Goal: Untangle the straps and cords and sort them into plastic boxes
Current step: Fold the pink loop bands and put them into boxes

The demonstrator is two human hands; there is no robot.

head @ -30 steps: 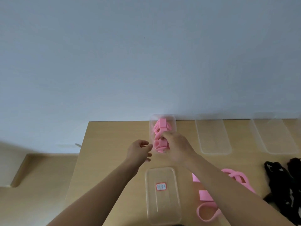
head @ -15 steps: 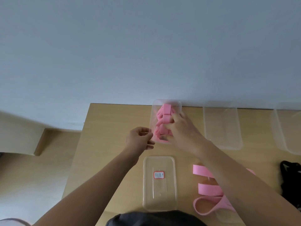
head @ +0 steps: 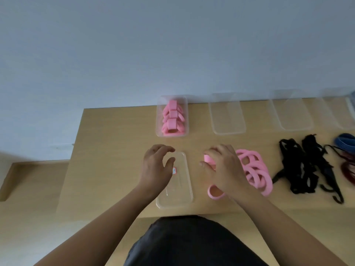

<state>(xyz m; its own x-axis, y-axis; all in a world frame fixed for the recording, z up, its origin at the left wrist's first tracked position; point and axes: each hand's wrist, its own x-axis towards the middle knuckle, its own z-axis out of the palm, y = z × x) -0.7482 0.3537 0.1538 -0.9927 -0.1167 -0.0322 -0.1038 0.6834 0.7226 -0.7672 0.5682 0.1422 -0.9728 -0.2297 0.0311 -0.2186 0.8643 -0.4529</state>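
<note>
A clear box (head: 158, 120) at the table's back holds folded pink straps (head: 172, 120). A loose tangle of pink straps (head: 255, 169) lies at the front, right of centre. My right hand (head: 224, 169) is spread over the left side of that tangle, fingers apart and touching one strap end, with no clear grip. My left hand (head: 155, 169) hovers with curled, parted fingers over the left edge of a flat clear box (head: 180, 192) with a small red label, and holds nothing.
Two empty clear boxes (head: 227, 116) (head: 294, 114) stand along the back edge, with more at the far right. Tangled black cords (head: 301, 166), a blue strap (head: 345, 143) and dark red cords (head: 348, 169) lie to the right. The table's left edge is near.
My right hand has left the pink straps in the back box and come down onto the loose pink tangle. My left hand has drawn back over the near clear box. The view has tilted down.
</note>
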